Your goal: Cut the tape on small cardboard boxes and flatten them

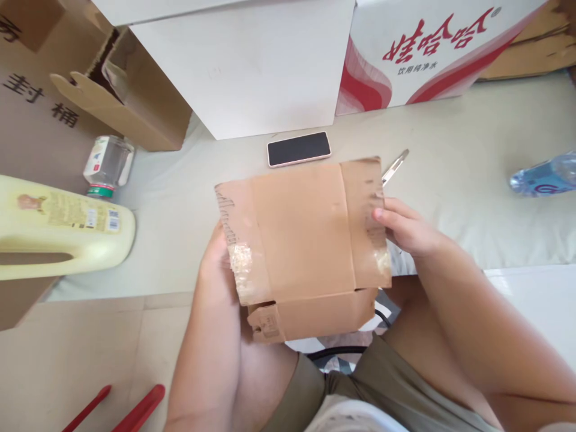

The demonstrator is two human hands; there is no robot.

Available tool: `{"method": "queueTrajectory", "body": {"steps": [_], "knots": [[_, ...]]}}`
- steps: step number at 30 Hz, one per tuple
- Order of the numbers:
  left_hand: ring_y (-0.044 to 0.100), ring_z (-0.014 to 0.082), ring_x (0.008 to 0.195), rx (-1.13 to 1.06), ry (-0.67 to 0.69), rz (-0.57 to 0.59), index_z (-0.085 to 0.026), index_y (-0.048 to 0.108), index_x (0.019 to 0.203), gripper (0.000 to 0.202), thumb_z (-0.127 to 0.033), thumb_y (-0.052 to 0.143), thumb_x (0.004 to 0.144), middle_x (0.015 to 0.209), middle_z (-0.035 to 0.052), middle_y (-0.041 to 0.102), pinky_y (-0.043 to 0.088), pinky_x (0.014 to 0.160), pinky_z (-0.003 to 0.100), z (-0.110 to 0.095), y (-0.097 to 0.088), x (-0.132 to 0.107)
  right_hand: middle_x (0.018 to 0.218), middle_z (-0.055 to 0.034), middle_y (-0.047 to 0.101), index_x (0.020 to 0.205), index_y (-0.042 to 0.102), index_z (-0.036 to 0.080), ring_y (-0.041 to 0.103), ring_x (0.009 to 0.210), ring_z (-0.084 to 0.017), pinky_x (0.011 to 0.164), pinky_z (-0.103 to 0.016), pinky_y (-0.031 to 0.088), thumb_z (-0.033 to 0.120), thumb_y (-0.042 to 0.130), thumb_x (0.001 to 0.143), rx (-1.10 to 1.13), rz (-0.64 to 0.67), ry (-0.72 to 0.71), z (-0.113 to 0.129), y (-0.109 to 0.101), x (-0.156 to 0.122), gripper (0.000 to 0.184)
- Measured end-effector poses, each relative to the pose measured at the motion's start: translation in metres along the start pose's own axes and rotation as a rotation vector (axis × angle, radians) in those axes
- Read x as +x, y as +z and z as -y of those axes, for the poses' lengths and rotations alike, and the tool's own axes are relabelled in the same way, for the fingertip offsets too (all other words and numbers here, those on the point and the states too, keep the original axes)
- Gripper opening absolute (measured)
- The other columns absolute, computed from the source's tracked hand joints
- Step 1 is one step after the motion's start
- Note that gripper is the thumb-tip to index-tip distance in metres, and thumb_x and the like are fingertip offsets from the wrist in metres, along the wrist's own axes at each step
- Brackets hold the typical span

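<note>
Lying on its side at far L: yellow jug (99, 237); clear bottle (108, 162) w/ green cap is resting just beyond, open box (150, 102) sitting past that. L hand (217, 249) is supporting L edge of the cardboard (306, 234); fingers hidden behind, can't tell how far closed. White box (243, 78) is standing at back, phone (299, 149) lying near its base, screen dark. Cardboard is being held betw. both hands, partly over lap (292, 402), creased, shiny tape (241, 264) showing at lower corners. Thin silver tool (396, 167) is poking out past its top R corner, remainder hidden. R hand (407, 231) is gripping R edge, thumb on near face. Red-&-white box (418, 54) is standing beyond; water bottle (549, 175) is lying far R.
</note>
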State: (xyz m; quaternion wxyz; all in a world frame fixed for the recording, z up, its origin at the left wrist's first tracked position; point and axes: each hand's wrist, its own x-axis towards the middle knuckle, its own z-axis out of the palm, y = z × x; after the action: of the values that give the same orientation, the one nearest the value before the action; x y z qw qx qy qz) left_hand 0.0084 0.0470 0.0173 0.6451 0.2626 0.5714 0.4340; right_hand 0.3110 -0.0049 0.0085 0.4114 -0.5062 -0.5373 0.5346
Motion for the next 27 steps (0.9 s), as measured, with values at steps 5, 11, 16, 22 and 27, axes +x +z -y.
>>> {"method": "queueTrajectory", "body": {"steps": [5, 11, 16, 22, 27], "knots": [[0.077, 0.0309, 0.096, -0.038, -0.039, 0.03, -0.019, 0.071, 0.079, 0.031, -0.049, 0.076, 0.077, 0.078, 0.0069, 0.076, 0.066, 0.078, 0.04, 0.009, 0.004, 0.008, 0.107, -0.0076, 0.08, 0.1, 0.072, 0.025, 0.076, 0.105, -0.032, 0.091, -0.049, 0.064, 0.062, 0.08, 0.076, 0.184, -0.077, 0.133, 0.0, 0.014, 0.0, 0.045], [0.078, 0.0354, 0.104, -0.024, 0.013, 0.234, -0.019, 0.076, 0.096, 0.055, -0.053, 0.095, 0.057, 0.097, 0.0115, 0.082, 0.066, 0.086, 0.043, 0.013, -0.001, 0.004, 0.126, -0.0028, 0.074, 0.143, 0.043, 0.04, 0.074, 0.111, -0.025, 0.084, -0.038, 0.062, 0.043, 0.078, 0.083, 0.214, -0.385, -0.029, -0.007, 0.018, 0.009, 0.07], [0.079, 0.0346, 0.101, -0.027, 0.142, 0.2, -0.016, 0.076, 0.097, 0.053, -0.039, 0.1, 0.054, 0.097, 0.0126, 0.082, 0.066, 0.091, 0.044, 0.016, -0.003, 0.005, 0.09, 0.0006, 0.075, 0.137, 0.049, 0.039, 0.073, 0.074, -0.019, 0.065, -0.031, 0.056, 0.044, 0.074, 0.086, 0.247, -0.493, 0.044, -0.012, 0.001, 0.017, 0.057], [0.07, 0.0275, 0.128, -0.322, 0.385, 0.044, -0.019, 0.074, 0.098, 0.015, -0.032, 0.072, 0.089, 0.115, 0.0096, 0.081, 0.056, 0.113, 0.039, 0.001, -0.013, 0.024, 0.074, 0.0012, 0.071, 0.096, 0.069, 0.027, 0.068, 0.064, -0.016, 0.06, -0.03, 0.057, 0.067, 0.08, 0.071, 0.39, -0.251, 0.079, -0.008, -0.026, 0.016, 0.049], [0.064, 0.0256, 0.137, -0.429, 0.29, -0.065, -0.018, 0.073, 0.099, 0.02, -0.027, 0.055, 0.099, 0.114, 0.0093, 0.08, 0.052, 0.119, 0.039, -0.003, 0.0, 0.032, 0.063, 0.0021, 0.065, 0.081, 0.066, 0.024, 0.049, 0.039, -0.01, 0.04, -0.029, 0.04, 0.07, 0.087, 0.06, 0.312, -0.103, 0.041, -0.007, -0.007, 0.003, 0.055]]}}
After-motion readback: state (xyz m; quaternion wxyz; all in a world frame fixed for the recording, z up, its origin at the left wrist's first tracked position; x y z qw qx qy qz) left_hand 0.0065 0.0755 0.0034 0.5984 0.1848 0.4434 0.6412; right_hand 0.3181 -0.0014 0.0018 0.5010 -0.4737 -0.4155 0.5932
